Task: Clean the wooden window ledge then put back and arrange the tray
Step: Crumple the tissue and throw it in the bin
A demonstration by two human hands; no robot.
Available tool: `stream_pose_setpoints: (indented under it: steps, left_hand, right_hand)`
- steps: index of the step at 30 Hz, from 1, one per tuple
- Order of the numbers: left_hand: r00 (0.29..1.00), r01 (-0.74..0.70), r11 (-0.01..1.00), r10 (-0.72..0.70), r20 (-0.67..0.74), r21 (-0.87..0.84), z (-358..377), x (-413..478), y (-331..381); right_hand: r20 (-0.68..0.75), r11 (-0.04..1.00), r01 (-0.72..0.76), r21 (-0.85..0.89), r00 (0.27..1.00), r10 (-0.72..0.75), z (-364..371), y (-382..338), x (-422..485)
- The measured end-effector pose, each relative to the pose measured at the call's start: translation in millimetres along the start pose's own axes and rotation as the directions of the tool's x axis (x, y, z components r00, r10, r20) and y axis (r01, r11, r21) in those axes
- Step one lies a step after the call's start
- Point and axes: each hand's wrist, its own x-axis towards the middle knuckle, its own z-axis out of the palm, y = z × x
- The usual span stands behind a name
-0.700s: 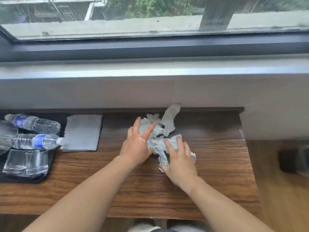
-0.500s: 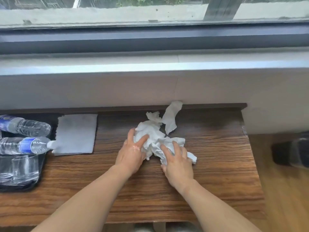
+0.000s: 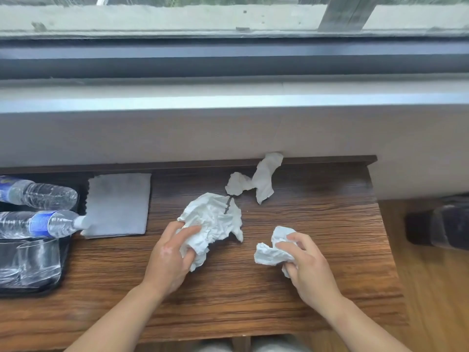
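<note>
On the wooden ledge [image 3: 317, 219] lie crumpled white tissues. My left hand [image 3: 170, 257] is shut on a large crumpled tissue [image 3: 213, 219] near the middle. To its right, my right hand [image 3: 304, 265] is shut on a smaller tissue wad [image 3: 271, 252]. A third torn tissue piece [image 3: 261, 181] lies loose farther back, against the wall. The black tray [image 3: 38, 288] sits at the left edge, holding two lying water bottles [image 3: 43, 194] [image 3: 43, 223] and clear glasses [image 3: 35, 260].
A folded grey cloth [image 3: 118, 204] lies flat beside the tray. A grey wall and window frame rise behind the ledge. To the right the ledge ends over a wooden floor with a dark object [image 3: 441, 222] on it.
The tissue pile came apart: my left hand drew the big piece left and toward me, my right hand pulled a small wad right. One piece stayed at the back.
</note>
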Motion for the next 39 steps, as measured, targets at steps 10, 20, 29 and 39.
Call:
stream_pose_setpoints:
  steps: [10,20,29,39]
  left_hand:
    - [0.954,-0.298,0.954,0.298,0.006,-0.028,-6.5,43.7,55.2]
    - [0.923,-0.133,0.957,0.025,0.384,0.258,18.4,81.1,65.5]
    - [0.914,0.077,0.958,-0.179,0.365,0.278,28.4,90.3,71.4]
    - [0.914,0.027,0.943,-0.158,0.374,0.331,63.2,95.9,82.9]
  right_hand:
    - [-0.06,0.991,0.133,-0.013,0.989,-0.133,-67.2,-51.8,88.4]
    - [0.354,0.949,0.169,-0.267,0.933,-0.067,-58.4,-45.6,152.9]
    - [0.422,0.937,0.2,-0.287,0.904,-0.064,-45.5,-35.0,151.0]
    - [0.439,0.967,0.186,-0.176,0.894,-0.092,-8.9,-29.5,147.0]
